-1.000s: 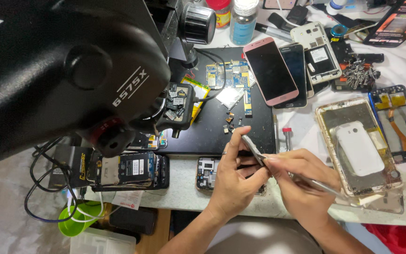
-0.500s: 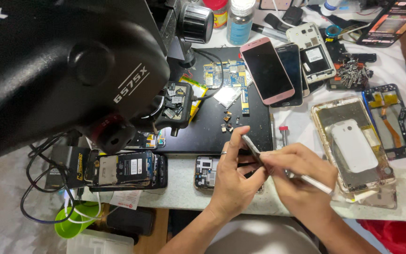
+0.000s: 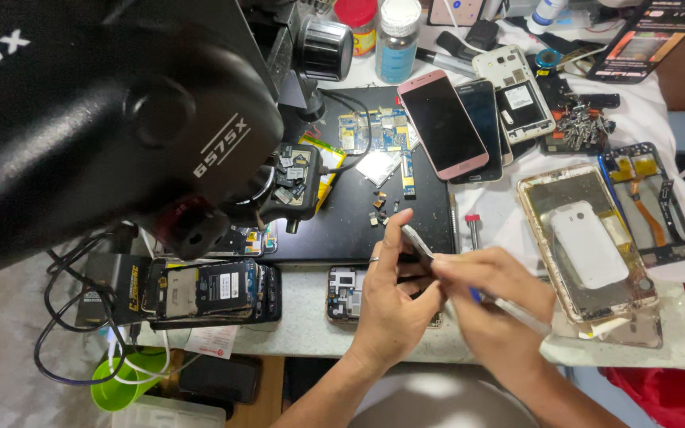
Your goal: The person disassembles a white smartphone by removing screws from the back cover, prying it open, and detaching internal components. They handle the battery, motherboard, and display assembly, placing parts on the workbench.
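A pale worktop carries the clutter, its near edge running across the lower middle and its right corner ending by a red cloth. A black mat lies at the centre, and white cloth covers the far right side. A big black microscope head fills the upper left, out of focus. Below the near edge on the left, black cables loop down towards a green cup and a clear bin. A brown wooden panel shows under the worktop. Grey floor lies at the lower left. Light is even and bright, with soft shadows.
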